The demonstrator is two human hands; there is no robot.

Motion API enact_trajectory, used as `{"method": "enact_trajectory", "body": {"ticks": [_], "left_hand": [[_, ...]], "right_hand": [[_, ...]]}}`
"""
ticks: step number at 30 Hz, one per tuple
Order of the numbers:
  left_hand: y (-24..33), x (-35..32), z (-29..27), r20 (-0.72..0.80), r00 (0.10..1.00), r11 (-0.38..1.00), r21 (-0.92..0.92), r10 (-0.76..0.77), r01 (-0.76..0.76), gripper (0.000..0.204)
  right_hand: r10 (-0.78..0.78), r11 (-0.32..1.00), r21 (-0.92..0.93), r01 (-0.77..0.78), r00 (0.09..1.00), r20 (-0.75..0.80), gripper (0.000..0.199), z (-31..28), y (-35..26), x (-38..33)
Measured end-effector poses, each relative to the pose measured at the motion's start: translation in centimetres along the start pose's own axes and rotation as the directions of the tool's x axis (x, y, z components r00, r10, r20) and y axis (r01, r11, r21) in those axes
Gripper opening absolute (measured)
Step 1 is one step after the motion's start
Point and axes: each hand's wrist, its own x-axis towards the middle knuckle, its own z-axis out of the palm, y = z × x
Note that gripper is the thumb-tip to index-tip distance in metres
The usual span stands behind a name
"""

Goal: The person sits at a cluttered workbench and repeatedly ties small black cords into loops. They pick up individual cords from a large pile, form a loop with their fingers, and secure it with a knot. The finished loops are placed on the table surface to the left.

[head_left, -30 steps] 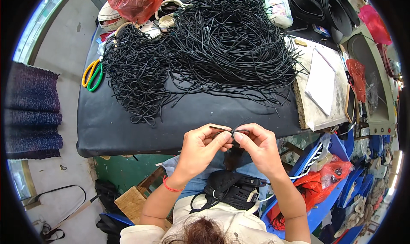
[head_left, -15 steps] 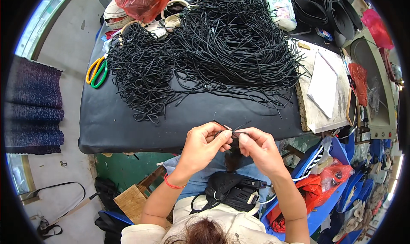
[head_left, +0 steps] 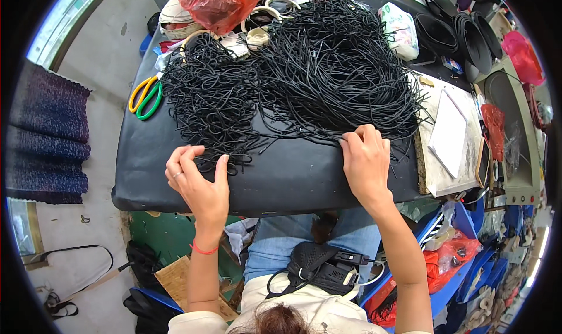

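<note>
currently, looped black cords (head_left: 205,100), apparently finished, heaped left on the black table (head_left: 287,188); larger heap of loose cords (head_left: 345,82), seemingly remaining, right; left hand (head_left: 202,188) open, empty, beside loops; right hand (head_left: 367,164) bunched at loose cords' edge, hold indiscernible.

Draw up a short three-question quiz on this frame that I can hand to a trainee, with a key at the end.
1. True or false: the left hand is clenched into a fist.

2. Multiple choice: which of these is nearest to the right hand?
A. the dark curtain
B. the larger heap of black cords
C. the red plastic bag at the table's far end

3. Fill in: to the left of the smaller heap of black cords lie scissors with one ____ handle and one ____ handle.

Key:
1. False: it is open.
2. B
3. yellow; green
</note>
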Motion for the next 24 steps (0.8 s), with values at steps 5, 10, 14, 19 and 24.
{"method": "enact_trajectory", "body": {"ticks": [5, 10, 14, 19, 24], "left_hand": [[4.3, -0.5, 0.5, -0.026, 0.946, 0.89, -0.333, 0.323, -0.313, 0.034], [9.6, -0.1, 2.8, 0.106, 0.833, 0.756, -0.493, 0.544, -0.431, 0.026], [9.4, -0.1, 3.9, 0.108, 0.81, 0.726, -0.523, 0.577, -0.447, 0.019], [7.9, -0.7, 1.7, 0.272, 0.831, 0.79, -0.545, 0.485, -0.282, 0.014], [8.4, -2.4, 0.4, 0.684, 0.678, 0.534, -0.692, 0.269, 0.487, 0.013]], "right_hand": [[-0.073, 0.984, 0.144, 0.106, 0.973, -0.217, 0.012, -0.9, 0.3, -0.4], [-0.185, 0.929, 0.267, 0.256, 0.947, -0.263, 0.025, -2.7, -0.6, -1.8], [-0.115, 0.927, 0.317, 0.199, 0.957, -0.266, 0.026, -3.3, -0.6, -2.2], [-0.121, 0.931, 0.282, 0.232, 0.924, -0.362, 0.024, -4.7, -0.2, -1.9], [0.068, 0.925, 0.37, 0.086, 0.921, -0.383, 0.019, -5.0, -1.0, -1.6]]}}
